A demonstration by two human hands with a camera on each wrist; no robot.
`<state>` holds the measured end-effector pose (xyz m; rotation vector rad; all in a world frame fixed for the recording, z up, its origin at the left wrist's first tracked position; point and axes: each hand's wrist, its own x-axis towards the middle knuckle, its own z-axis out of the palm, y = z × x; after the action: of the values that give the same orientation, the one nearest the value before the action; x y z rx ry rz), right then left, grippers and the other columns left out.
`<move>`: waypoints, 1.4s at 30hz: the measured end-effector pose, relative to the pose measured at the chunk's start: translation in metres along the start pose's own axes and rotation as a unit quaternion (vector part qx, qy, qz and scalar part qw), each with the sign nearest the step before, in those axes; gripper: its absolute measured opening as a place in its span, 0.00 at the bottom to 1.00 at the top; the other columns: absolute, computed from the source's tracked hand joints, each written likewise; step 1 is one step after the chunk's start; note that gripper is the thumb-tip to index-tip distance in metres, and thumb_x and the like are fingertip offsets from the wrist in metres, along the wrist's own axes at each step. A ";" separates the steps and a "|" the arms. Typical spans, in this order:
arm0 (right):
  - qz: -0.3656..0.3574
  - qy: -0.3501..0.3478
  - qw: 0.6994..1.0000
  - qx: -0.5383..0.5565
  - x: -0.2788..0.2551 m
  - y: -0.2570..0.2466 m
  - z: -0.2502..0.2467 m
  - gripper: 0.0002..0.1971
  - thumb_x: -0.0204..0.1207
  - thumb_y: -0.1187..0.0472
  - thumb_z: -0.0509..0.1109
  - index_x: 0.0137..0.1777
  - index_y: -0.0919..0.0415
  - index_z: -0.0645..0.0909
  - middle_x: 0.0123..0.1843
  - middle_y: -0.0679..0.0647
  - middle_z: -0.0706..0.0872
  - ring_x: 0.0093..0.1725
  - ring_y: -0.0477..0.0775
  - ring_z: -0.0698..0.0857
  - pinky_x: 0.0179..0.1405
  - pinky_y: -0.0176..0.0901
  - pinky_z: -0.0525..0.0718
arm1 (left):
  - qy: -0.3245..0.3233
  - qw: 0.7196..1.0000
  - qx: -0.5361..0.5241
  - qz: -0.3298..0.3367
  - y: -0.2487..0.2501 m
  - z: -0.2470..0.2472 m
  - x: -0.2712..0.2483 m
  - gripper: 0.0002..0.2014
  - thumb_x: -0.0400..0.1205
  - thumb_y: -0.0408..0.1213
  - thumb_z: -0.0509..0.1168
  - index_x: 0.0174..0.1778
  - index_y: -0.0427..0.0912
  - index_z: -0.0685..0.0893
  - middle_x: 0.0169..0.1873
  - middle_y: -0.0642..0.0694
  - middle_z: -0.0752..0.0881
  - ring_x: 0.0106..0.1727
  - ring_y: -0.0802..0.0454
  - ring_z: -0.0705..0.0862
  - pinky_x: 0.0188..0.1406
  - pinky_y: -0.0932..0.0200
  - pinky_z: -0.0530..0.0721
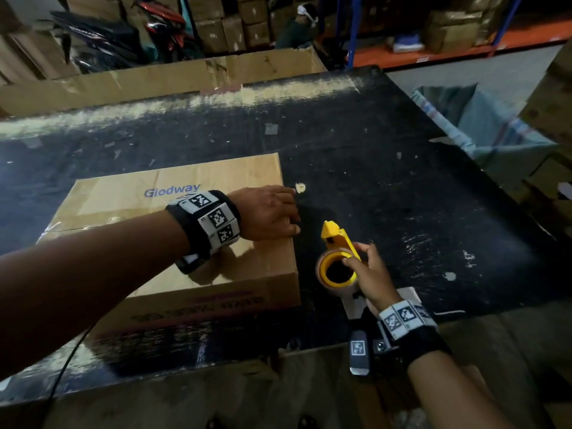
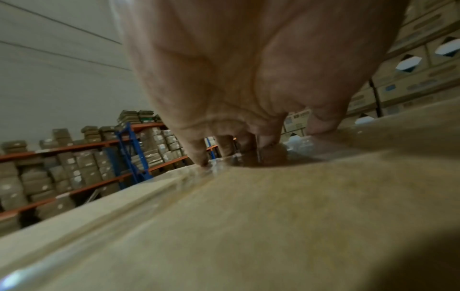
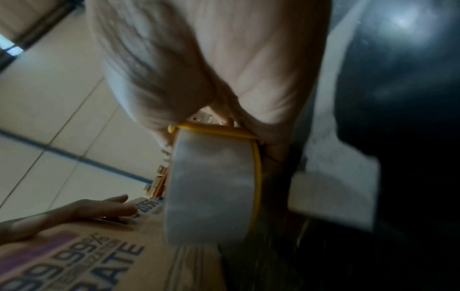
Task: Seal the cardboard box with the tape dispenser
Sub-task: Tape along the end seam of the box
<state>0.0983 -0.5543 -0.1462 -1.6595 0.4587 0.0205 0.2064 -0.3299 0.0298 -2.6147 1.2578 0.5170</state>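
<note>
A closed cardboard box (image 1: 148, 212) printed "Glodway" lies on the black table (image 1: 387, 181); a strip of clear tape (image 2: 139, 204) runs along its top seam. My left hand (image 1: 272, 213) lies flat on the box top at its right edge, fingers straight and pressing down there (image 2: 199, 157). Just right of the box, my right hand (image 1: 368, 270) grips the yellow tape dispenser (image 1: 337, 243) with its roll of clear tape (image 3: 211, 189), held a little off the box's side (image 3: 74, 261). The left hand (image 3: 104, 206) also shows in the right wrist view, on the box top.
A large open cardboard carton (image 1: 185, 75) stands behind the table's far edge. A grey-blue sack (image 1: 483, 125) hangs off the right side. Shelves of stacked boxes (image 2: 74, 167) fill the background, and a person (image 1: 297, 26) sits far back. Scraps of tape dot the table.
</note>
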 end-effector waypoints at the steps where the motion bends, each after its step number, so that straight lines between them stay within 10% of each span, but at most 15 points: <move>1: -0.009 0.015 1.000 0.017 -0.005 -0.002 0.003 0.23 0.71 0.55 0.75 0.67 0.49 0.79 0.66 0.55 0.86 0.67 0.56 0.85 0.67 0.59 0.84 | -0.006 0.999 -0.037 -0.014 0.002 -0.002 -0.001 0.27 0.87 0.59 0.53 0.79 0.54 0.76 0.83 0.49 0.73 0.89 0.49 0.59 0.86 0.43 0.63; 5: -0.122 0.061 0.989 0.057 -0.031 -0.035 0.000 0.23 0.79 0.60 0.74 0.71 0.44 0.76 0.59 0.43 0.86 0.51 0.33 0.88 0.50 0.39 0.87 | 0.128 0.969 -0.206 -0.047 0.000 -0.019 -0.003 0.23 0.86 0.54 0.61 0.77 0.52 0.78 0.71 0.47 0.85 0.68 0.48 0.83 0.71 0.46 0.80; 14: -0.298 0.140 0.944 -0.013 -0.082 -0.094 0.007 0.29 0.77 0.50 0.74 0.78 0.46 0.71 0.67 0.56 0.85 0.61 0.58 0.88 0.58 0.62 0.87 | 0.069 0.756 -0.644 -0.095 0.022 -0.068 0.004 0.19 0.87 0.46 0.64 0.70 0.40 0.84 0.47 0.40 0.92 0.42 0.50 0.93 0.40 0.61 0.90; 21: -0.328 0.177 0.925 -0.072 -0.103 -0.116 0.031 0.32 0.78 0.45 0.73 0.80 0.47 0.68 0.58 0.53 0.85 0.48 0.45 0.86 0.43 0.31 0.82 | 0.089 0.765 -0.636 -0.042 0.001 -0.076 -0.011 0.17 0.84 0.26 0.67 0.69 0.34 0.83 0.48 0.41 0.91 0.34 0.58 0.92 0.33 0.68 0.87; 29: -0.351 0.235 0.893 -0.153 -0.110 -0.157 0.089 0.31 0.78 0.45 0.75 0.79 0.49 0.73 0.71 0.49 0.81 0.63 0.30 0.78 0.56 0.19 0.73 | 0.082 0.812 -0.577 0.035 -0.060 -0.090 -0.028 0.18 0.83 0.22 0.66 0.69 0.32 0.82 0.42 0.38 0.90 0.35 0.53 0.92 0.35 0.65 0.87; 35: -0.317 0.256 0.881 -0.242 -0.131 -0.180 0.121 0.30 0.78 0.38 0.71 0.79 0.43 0.74 0.61 0.52 0.82 0.51 0.45 0.81 0.45 0.29 0.78 | 0.144 0.831 -0.537 0.018 -0.139 -0.115 -0.020 0.18 0.80 0.24 0.71 0.66 0.34 0.82 0.44 0.38 0.90 0.49 0.45 0.90 0.49 0.60 0.91; 42: -0.235 0.242 0.895 -0.291 -0.106 -0.207 0.151 0.28 0.78 0.39 0.69 0.78 0.40 0.73 0.60 0.51 0.83 0.49 0.45 0.77 0.44 0.33 0.73 | 0.114 0.868 -0.483 -0.019 -0.182 -0.099 0.041 0.16 0.80 0.24 0.71 0.64 0.38 0.86 0.47 0.40 0.89 0.44 0.53 0.88 0.33 0.71 0.86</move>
<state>0.1022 -0.3659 0.0569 -2.3444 0.4311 -0.6890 0.3953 -0.2778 0.1096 -3.5922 1.1895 1.0840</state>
